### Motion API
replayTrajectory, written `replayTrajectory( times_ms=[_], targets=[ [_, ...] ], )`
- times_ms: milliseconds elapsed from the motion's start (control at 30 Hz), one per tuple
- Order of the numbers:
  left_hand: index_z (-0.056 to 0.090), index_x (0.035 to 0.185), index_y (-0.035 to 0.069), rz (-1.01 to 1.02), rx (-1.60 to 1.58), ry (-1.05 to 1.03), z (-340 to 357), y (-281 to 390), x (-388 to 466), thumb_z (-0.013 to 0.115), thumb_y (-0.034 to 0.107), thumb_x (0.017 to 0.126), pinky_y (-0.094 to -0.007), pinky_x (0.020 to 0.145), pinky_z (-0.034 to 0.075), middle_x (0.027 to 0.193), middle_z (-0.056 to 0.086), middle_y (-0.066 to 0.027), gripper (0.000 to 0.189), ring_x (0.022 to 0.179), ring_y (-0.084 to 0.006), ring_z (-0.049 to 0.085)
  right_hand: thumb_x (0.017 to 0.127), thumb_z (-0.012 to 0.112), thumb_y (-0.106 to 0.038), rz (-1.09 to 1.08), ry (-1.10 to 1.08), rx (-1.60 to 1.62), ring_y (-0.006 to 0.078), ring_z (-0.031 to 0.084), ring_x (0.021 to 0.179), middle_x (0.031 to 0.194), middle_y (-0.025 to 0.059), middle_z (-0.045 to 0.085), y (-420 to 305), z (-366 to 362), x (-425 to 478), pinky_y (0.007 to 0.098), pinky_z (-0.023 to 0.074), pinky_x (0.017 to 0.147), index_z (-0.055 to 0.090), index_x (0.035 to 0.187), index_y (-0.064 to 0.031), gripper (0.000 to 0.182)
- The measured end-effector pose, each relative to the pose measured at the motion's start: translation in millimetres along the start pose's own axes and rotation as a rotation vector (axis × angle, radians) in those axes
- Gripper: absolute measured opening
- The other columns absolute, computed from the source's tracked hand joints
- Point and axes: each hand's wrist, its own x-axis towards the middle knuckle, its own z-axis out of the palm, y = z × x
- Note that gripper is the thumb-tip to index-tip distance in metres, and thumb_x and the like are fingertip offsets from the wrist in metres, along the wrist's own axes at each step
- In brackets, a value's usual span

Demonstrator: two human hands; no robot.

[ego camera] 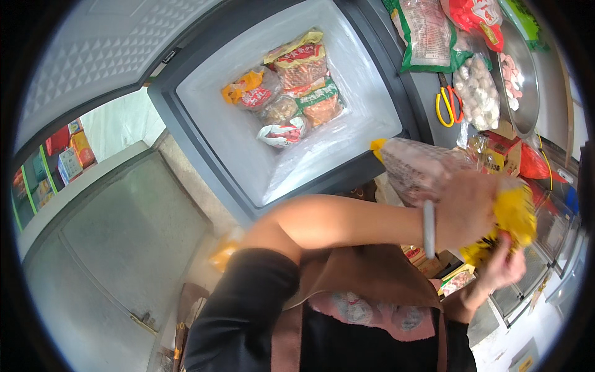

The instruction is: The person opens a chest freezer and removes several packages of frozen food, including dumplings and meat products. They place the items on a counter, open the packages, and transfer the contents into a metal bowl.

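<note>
My left hand point(469, 209), blurred, with a grey band on its wrist, reaches across my body and grips a large plastic food bag point(413, 167) near its yellow end. My right hand point(504, 267) is just below, its fingers pinching the bag's yellow printed end. The rest of the bag slants up and left, over the corner of an open chest freezer point(200, 139). Inside the freezer lie several bags of frozen food: one with an orange end point(248, 88), one red and yellow point(300, 65), one green point(320, 102) and a white one point(284, 132).
Right of the freezer are scissors with yellow and orange handles point(445, 109), a clear bag of pale balls point(479, 93), green point(427, 35) and red point(481, 18) bags and a metal bowl point(527, 93). Cartons point(504, 151) stand below. The raised lid point(107, 56) is at upper left.
</note>
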Motion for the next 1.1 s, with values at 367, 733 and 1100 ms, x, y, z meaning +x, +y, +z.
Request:
replayTrajectory(
  times_ms=[367,733,1100],
  targets=[
    [0.068,0.101,0.005,-0.176,0.27,-0.015,-52.5,-108.5,21.8,0.062,0.013,0.078,-0.0458,0.074,0.049,0.083,0.068,-0.0188,0.025,0.081,-0.0355,0.065,0.092,0.065,-0.021,0.12,-0.06,0.272,0.0344,0.063,0.061,0.074,0.0205,0.063,-51.6,134.8,17.5,0.0358,0.0478,0.053,0.066,0.091,-0.0016,0.02],
    [0.056,0.122,0.004,-0.072,0.309,-0.25,-50.5,-134.4,19.4,0.071,0.017,0.071,-0.046,0.093,0.043,0.111,0.063,-0.0172,0.054,0.104,-0.036,0.058,0.085,0.072,-0.011,0.062,0.164,0.019,0.0283,0.062,0.058,0.072,0.014,0.065,-29.7,140.4,1.6,0.0351,0.0489,0.053,0.067,0.087,-0.0016,0.01],
    [0.012,0.15,0.001,-0.411,0.577,-0.555,-148.3,-188.6,-30.1,0.091,0.039,0.051,-0.0547,0.118,0.006,0.152,0.02,-0.0264,0.132,0.143,-0.0404,0.019,0.078,0.072,-0.015,0.138,-0.042,-0.015,0.0338,0.057,0.061,0.067,0.0134,0.055,-30.1,182.0,3.1,0.0441,0.0434,0.055,0.059,0.083,-0.0047,0.017]
  ],
)
